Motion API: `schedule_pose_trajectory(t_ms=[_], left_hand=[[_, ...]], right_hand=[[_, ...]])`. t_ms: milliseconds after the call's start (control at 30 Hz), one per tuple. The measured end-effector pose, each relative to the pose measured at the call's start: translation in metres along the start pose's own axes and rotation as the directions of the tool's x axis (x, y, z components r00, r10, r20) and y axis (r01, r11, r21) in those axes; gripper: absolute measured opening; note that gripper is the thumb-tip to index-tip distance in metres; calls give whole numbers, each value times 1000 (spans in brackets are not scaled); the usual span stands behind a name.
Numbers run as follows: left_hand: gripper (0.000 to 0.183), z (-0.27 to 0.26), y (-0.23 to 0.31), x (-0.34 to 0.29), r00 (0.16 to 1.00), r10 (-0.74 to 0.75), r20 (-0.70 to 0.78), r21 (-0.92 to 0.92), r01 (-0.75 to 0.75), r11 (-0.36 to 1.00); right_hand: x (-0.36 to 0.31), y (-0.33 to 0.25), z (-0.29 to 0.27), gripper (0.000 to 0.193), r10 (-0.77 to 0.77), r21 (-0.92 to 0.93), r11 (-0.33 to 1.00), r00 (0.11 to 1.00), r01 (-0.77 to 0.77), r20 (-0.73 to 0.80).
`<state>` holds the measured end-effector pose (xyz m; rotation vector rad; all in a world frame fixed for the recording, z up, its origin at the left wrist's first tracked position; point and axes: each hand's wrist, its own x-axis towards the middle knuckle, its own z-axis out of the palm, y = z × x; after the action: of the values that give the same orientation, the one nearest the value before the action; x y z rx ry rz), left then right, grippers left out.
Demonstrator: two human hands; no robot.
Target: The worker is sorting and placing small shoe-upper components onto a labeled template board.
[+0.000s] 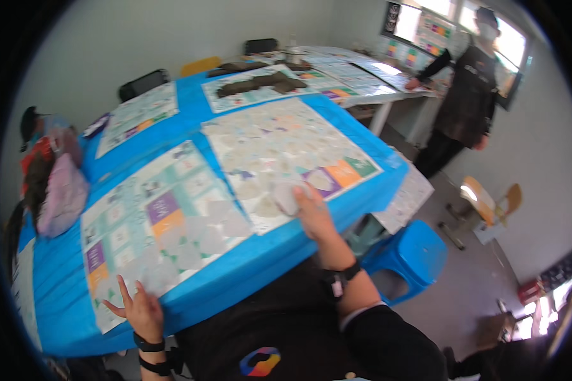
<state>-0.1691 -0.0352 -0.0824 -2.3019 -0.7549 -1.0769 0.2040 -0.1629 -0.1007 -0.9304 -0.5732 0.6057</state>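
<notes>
My right hand [316, 214] pinches a pale, thin, rounded piece [286, 197] at the near edge of a printed sheet. That right-hand sheet [372, 166] is scattered with many similar pale pieces. My left hand [141, 311] has its fingers spread and holds nothing, hovering by the near corner of another printed sheet [117, 238]. On this left sheet, several whitish see-through pieces [190, 240] lie overlapping along its near side. Both sheets have purple, orange and green blocks and rest on a blue tablecloth [235, 254]. What the pieces are made of cannot be told.
Dark brown pieces [260, 82] lie on a farther sheet. Plastic bags [63, 184] stand at the table's left. A blue stool [413, 254] is by the near right corner. A person in a dark apron [467, 89] stands at a white table behind; a wooden chair [480, 200] is at right.
</notes>
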Motion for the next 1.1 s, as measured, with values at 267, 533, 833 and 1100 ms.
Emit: schedule_pose_trajectory(t_ms=[267, 533, 833, 1100], left_hand=[[37, -5, 10, 18, 959, -65, 276, -64, 85, 994], [53, -14, 17, 31, 955, -48, 293, 18, 45, 999], [12, -109, 71, 122, 879, 476, -2, -847, -254, 467], [45, -61, 83, 98, 557, 803, -210, -929, 142, -342]], right_hand=[[-3, -22, -9, 37, -30, -49, 998, 999, 31, 26], [-6, -22, 2, 38, -39, -52, 998, 995, 44, 92], [-6, -26, -7, 36, -35, -75, 996, 998, 39, 55], [-5, -19, 5, 35, -41, -84, 995, 996, 48, 77]])
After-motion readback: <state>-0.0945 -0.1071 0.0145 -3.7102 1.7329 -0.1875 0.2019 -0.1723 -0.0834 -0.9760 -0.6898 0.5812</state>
